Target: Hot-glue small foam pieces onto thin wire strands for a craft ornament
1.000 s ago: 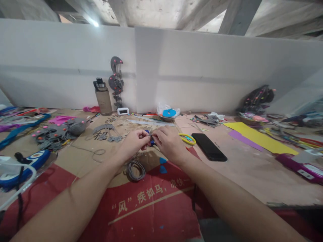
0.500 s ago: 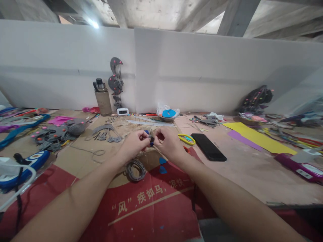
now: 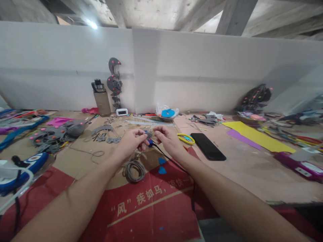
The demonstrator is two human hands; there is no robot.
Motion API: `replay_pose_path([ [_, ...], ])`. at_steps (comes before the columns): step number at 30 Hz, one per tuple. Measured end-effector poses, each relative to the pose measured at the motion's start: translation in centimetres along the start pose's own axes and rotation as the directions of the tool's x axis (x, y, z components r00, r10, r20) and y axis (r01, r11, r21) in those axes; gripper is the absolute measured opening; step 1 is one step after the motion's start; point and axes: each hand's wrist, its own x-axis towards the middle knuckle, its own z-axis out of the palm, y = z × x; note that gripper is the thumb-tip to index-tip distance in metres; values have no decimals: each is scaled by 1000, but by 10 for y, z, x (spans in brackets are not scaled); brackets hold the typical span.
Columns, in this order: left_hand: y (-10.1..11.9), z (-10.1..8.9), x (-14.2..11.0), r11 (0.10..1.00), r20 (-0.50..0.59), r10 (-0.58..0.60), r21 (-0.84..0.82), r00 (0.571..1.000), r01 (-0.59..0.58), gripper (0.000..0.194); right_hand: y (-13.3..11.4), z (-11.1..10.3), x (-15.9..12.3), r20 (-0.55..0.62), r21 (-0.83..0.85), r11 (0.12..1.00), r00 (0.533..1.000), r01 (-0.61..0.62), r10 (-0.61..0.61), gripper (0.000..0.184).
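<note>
My left hand (image 3: 135, 140) is closed in a pinch on a small grey felt piece (image 3: 149, 134). To its right, my right hand (image 3: 168, 139) is bent at the fingers, with its thumb and fingertips a little apart and no object visible between them. Just behind and below the felt piece lies a blue tool with a black cord (image 3: 168, 156); my left fingers partly cover it, and its kind cannot be made out. Nearer to me rests a coil of grey cord (image 3: 135, 171). Two blue heart-shaped cutouts (image 3: 162, 170) lie beside the coil.
Yellow-handled scissors (image 3: 186, 138) and a black phone (image 3: 208, 147) lie right of my hands. Grey felt shapes (image 3: 106, 133) lie to the left, near a water bottle (image 3: 102, 102). Rulers (image 3: 151, 123) and a bowl (image 3: 167, 117) are farther back. Power strips (image 3: 300, 166) sit at both sides.
My right hand has drawn away from the left, and its fingers have loosened. The grey felt piece stays in my left hand. More of the black cord now shows between the hands.
</note>
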Motion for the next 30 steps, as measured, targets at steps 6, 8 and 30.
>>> replay_pose_path([
  [6, 3, 3, -2, 993, 50, 109, -42, 993, -106, 24, -2, 2, -4, 21, -115, 989, 996, 88, -86, 14],
  [8, 3, 3, -2, 979, 61, 152, -148, 987, -141, 27, -7, 3, -6, -38, -121, 987, 993, 108, -113, 12],
  [30, 5, 5, -3, 952, 17, 138, -279, 990, -128, 43, -2, 6, -7, -41, 44, 999, 999, 22, -20, 23],
])
